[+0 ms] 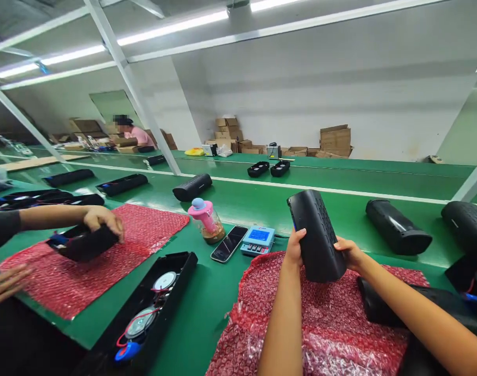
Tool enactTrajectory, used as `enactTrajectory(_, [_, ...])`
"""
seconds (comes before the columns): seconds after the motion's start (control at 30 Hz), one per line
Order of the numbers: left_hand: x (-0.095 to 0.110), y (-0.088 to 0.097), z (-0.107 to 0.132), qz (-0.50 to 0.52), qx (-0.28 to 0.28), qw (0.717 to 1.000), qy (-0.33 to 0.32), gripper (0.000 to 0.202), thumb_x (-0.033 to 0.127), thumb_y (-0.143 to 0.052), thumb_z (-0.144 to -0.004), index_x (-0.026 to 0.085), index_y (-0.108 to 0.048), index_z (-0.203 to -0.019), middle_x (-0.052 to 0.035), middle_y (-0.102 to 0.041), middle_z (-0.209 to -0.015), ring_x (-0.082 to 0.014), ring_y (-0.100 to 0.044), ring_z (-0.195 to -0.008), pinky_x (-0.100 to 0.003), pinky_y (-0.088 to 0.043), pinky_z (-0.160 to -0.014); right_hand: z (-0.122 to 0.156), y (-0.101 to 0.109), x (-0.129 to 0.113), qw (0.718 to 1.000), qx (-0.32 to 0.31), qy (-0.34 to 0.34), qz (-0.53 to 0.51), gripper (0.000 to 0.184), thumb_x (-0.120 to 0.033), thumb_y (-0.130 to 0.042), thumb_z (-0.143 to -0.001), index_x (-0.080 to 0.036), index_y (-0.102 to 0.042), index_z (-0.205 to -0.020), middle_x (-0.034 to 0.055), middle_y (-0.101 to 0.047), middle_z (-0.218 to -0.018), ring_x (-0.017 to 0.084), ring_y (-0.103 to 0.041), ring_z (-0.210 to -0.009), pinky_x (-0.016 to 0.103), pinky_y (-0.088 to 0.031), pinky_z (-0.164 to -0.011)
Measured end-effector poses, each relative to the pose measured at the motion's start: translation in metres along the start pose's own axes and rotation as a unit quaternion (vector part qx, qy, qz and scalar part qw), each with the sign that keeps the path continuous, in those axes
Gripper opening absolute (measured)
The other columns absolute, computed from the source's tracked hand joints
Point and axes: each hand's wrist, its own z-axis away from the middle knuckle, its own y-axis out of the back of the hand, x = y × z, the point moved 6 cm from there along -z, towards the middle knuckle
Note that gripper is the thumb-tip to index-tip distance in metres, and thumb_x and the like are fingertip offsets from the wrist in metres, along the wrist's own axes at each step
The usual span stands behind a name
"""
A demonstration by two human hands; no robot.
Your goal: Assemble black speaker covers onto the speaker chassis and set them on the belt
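Note:
Between my two hands is a black speaker (pixel 316 237), held up at a tilt over a sheet of red bubble wrap (pixel 257 297). My left hand (pixel 295 247) grips its left side, thumb pressed on the casing. On the opposite side, my right hand (pixel 350 253) is closed against the lower edge. Part of another black casing (pixel 373 303) lies on the wrap under my right forearm. A small blue meter with a screen (pixel 258 240) sits just beyond the wrap, beside a phone (pixel 229 244).
An open speaker shell (pixel 171 308) with wired drivers lies left of the wrap. A co-worker's hand (pixel 105 222) holds another shell over red bubble wrap (pixel 144 224). A jar with a pink lid (pixel 206 222) stands by the phone. More speakers (pixel 398 227) rest on the green bench.

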Motion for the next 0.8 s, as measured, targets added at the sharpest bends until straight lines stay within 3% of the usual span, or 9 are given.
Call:
enactTrajectory(0.17, [0.011,0.004,0.002,-0.069,-0.001,0.996,-0.058,0.078,0.032,-0.078,-0.054,0.022,-0.047,-0.126,-0.005,-0.067,-0.104,-0.0259,-0.064,-0.094,-0.043,-0.051,-0.088,0.002,-0.014,-0.016,0.99,-0.031,0.11,-0.082,0.093,-0.043,-0.072,-0.056,-0.023,-0.033,-0.138,0.0068,-0.053,-0.132,0.027,-0.053,-0.119,0.039,-0.044,-0.102])
enactTrajectory(0.33, [0.013,0.002,0.004,-0.156,-0.011,0.985,-0.07,0.092,0.022,-0.084,-0.046,0.022,-0.042,-0.128,-0.0049,-0.065,-0.107,-0.0265,-0.061,-0.099,-0.044,-0.048,-0.091,0.002,-0.022,-0.002,0.988,0.0,0.127,-0.093,0.105,-0.032,-0.084,-0.049,-0.022,-0.026,-0.136,0.012,-0.049,-0.134,0.029,-0.053,-0.117,0.044,-0.046,-0.099])
enactTrajectory(0.6, [0.007,-0.003,0.001,-0.217,-0.009,0.973,-0.085,0.096,0.022,-0.085,-0.049,0.021,-0.036,-0.132,-0.0062,-0.061,-0.109,-0.0255,-0.059,-0.102,-0.041,-0.046,-0.094,-0.006,-0.01,0.012,0.984,0.069,0.141,-0.088,0.095,-0.041,-0.085,-0.048,-0.02,-0.037,-0.127,0.0129,-0.054,-0.126,0.032,-0.054,-0.115,0.047,-0.047,-0.097])
enactTrajectory(0.8, [0.001,-0.002,-0.003,-0.238,0.009,0.966,-0.096,0.097,0.022,-0.083,-0.05,0.019,-0.034,-0.134,-0.0087,-0.059,-0.114,-0.0279,-0.057,-0.107,-0.044,-0.042,-0.099,-0.007,-0.007,0.015,0.985,0.074,0.125,-0.093,0.086,-0.04,-0.081,-0.051,-0.022,-0.039,-0.124,0.0105,-0.057,-0.123,0.032,-0.056,-0.112,0.047,-0.048,-0.095])
